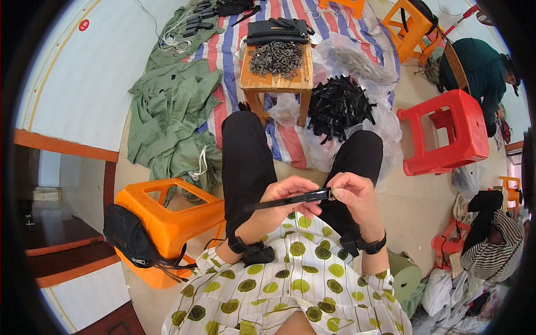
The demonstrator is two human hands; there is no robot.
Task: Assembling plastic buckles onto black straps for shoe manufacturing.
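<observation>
Over my lap, both hands hold a narrow black strap that lies almost level. My left hand grips its middle from below. My right hand pinches the strap's right end, where a small metal ring or buckle sits at the fingertips. The strap's left end sticks out free past my left hand. Each wrist carries a black band.
A small wooden stool with a heap of metal rings stands ahead, a pile of black straps on clear plastic beside it. An orange stool with a black bag is at left, a red stool at right, where another person bends.
</observation>
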